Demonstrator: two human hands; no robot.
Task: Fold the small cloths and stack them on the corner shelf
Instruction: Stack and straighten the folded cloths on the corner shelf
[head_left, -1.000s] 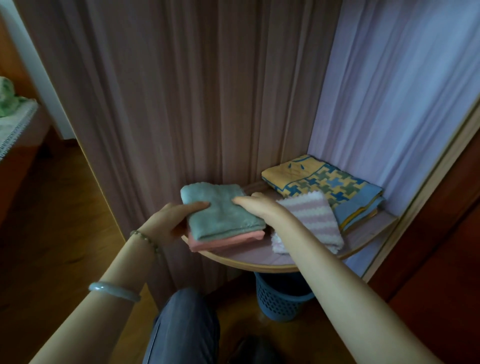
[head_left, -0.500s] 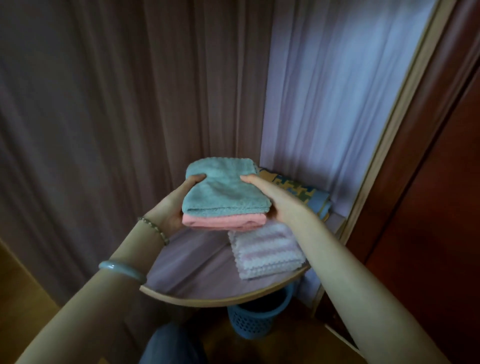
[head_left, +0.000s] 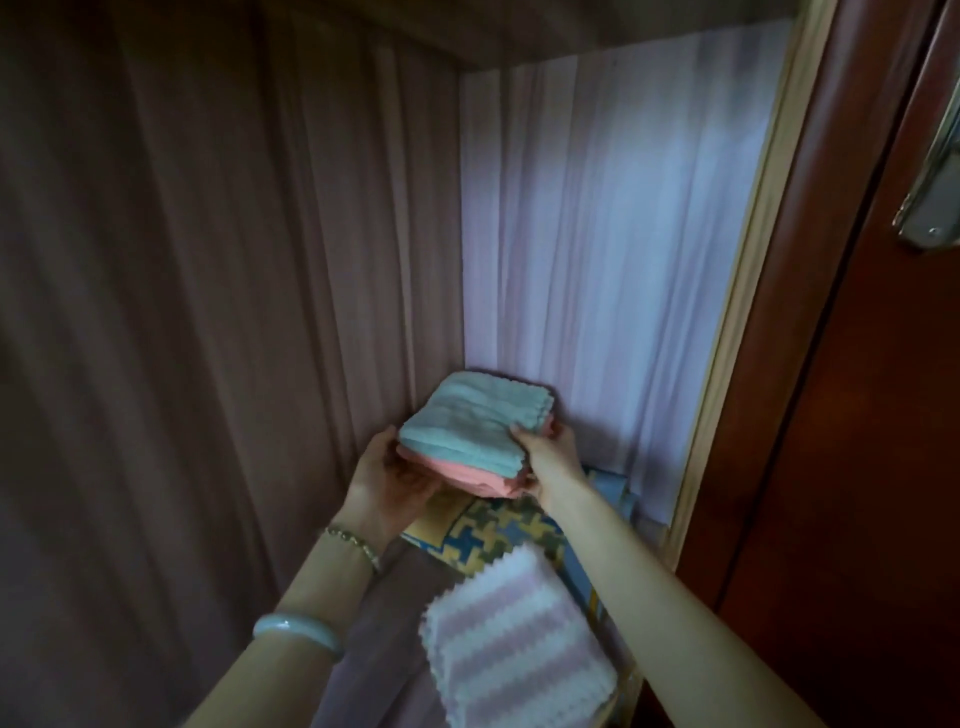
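Note:
A folded teal cloth (head_left: 475, 422) lies on a folded pink cloth (head_left: 470, 474), and I hold the pair up in the air, deep in the corner between the two curtained walls. My left hand (head_left: 390, 477) grips the stack from the left and underneath. My right hand (head_left: 548, 453) grips its right edge, thumb on top. Below them the corner shelf (head_left: 382, 618) carries a folded pink-and-white striped cloth (head_left: 511, 649) near its front and a yellow-and-blue patterned cloth (head_left: 493, 530) behind it.
Pink curtains (head_left: 234, 312) hang on the left wall and a paler curtain (head_left: 597, 249) on the right one. A dark red wooden door (head_left: 841, 415) with a metal handle (head_left: 930, 182) stands at the right. A board (head_left: 519, 31) spans overhead.
Both hands have lifted the teal-and-pink stack higher and farther back into the corner, above the patterned cloth. The view has tilted upward; the blue basket under the shelf is out of sight.

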